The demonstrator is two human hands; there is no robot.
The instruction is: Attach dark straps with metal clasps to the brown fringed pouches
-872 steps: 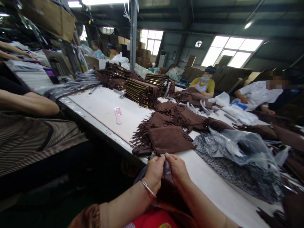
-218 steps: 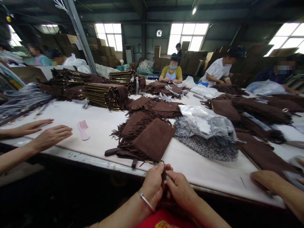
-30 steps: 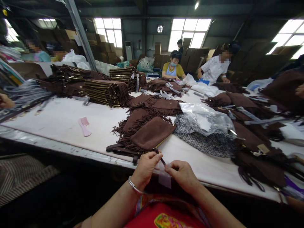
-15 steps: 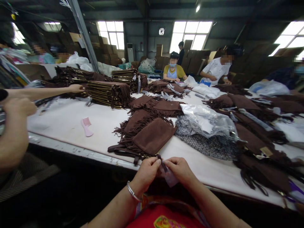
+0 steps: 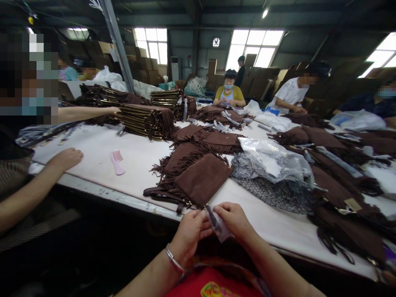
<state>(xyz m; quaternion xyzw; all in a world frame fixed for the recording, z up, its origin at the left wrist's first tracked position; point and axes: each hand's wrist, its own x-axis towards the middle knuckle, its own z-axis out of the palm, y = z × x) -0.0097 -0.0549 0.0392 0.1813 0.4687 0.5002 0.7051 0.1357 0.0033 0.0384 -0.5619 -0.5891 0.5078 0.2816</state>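
Observation:
A brown suede pouch with a zip lies at the table's near edge on other fringed brown pieces. From its near corner hangs a dark pull strip inside a small clear plastic bag. My right hand pinches the upper right edge of this bag between thumb and fingers. My left hand, with a silver bangle at the wrist, holds the bag's left side near the top, its lower fingers loosely curled beside it. Brown straps lie just left of the pouch.
A pink comb lies on the white table. Stacked fringed pouches stand behind it. Right of my pouch is speckled grey fabric under clear plastic. A co-worker's hand rests on the table at left; other people work across it.
My left fingers have loosened and spread a little, and the plastic bag now covers the dark strip more fully. The co-worker at left has leaned in, one hand lowered onto the table.

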